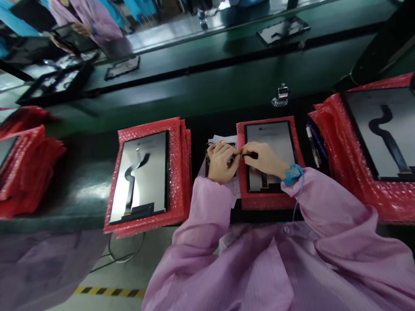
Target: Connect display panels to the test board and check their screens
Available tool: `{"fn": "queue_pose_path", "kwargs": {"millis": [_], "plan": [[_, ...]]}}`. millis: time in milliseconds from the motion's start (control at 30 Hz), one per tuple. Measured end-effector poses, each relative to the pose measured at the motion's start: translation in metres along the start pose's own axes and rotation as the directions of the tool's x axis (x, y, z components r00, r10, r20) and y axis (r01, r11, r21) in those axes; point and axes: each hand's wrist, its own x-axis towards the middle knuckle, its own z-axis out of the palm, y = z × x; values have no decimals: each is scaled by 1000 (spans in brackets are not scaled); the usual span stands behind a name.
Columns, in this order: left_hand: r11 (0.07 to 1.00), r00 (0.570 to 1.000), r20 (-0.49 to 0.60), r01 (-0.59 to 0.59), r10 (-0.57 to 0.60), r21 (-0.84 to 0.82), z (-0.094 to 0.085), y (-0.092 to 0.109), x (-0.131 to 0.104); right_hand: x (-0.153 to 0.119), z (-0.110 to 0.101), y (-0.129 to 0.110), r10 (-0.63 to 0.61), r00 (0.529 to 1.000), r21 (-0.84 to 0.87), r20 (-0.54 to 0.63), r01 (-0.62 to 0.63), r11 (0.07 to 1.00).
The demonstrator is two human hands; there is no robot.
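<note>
A flat display panel (269, 135) lies on red bubble wrap (266, 201) in front of me, with the lower end of its dark flex cable (264, 180) showing. My right hand (264, 156) is over this panel, thumb and forefinger pinched on what looks like the cable's free end; the fingers hide most of it. My left hand (223, 162) curls over a small circuit board (231, 147) to the panel's left, its thumb almost meeting the right fingertips. White papers (235, 187) lie under the board. A blue wrist strap (293, 174) is round my right wrist.
Panels on stacked red bubble wrap lie left (148, 164) and right (395, 120); another stack (25, 171) is at far left. A pen (313, 145) lies beside the right stack. Behind are a metal fixture (280, 96) and framed parts (283, 30). Co-workers (83, 17) sit across.
</note>
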Motion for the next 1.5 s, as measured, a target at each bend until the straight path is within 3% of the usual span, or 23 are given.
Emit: {"fn": "queue_pose_path", "kwargs": {"millis": [700, 833, 900, 933, 1000, 1033, 1067, 1133, 1167, 1233, 1333, 1500], "plan": [[994, 991, -83, -101, 105, 50, 14, -3, -5, 3, 2, 18, -66, 994, -91, 83, 74, 993], [1000, 994, -107, 6, -4, 22, 16, -6, -2, 3, -10, 14, -35, 994, -35, 102, 38, 999], [988, 962, -228, 153, -149, -3, 14, -6, -1, 1, -23, 16, 34, 995, 80, 91, -41, 996], [972, 918, -325, 234, -228, -22, 12, -5, -2, 0, -30, 19, 79, 995, 130, 53, -85, 988], [935, 794, -506, 348, -336, -73, 8, 4, -8, -1, -46, 29, 172, 976, 100, -135, -159, 982], [927, 759, -548, 364, -351, -90, 8, 12, -14, -1, -52, 35, 208, 940, 5, -272, -215, 977], [932, 761, -552, 351, -341, -92, 9, 22, -22, 0, -58, 42, 231, 883, -116, -407, -301, 946], [964, 866, -427, 258, -260, -64, 16, 45, -42, 2, -64, 55, 252, 775, -324, -580, -503, 801], [978, 921, -330, 204, -207, -45, 21, 56, -52, 4, -66, 60, 264, 743, -389, -615, -577, 718], [989, 980, -135, 145, -148, -32, 33, 73, -71, 9, -66, 69, 280, 725, -462, -630, -639, 615], [984, 986, -20, 165, -166, -64, 47, 83, -88, 17, -65, 81, 260, 728, -482, -634, -635, 603], [973, 976, 26, 216, -215, -86, 48, 77, -89, 21, -71, 101, 203, 756, -393, -622, -526, 754]]}}
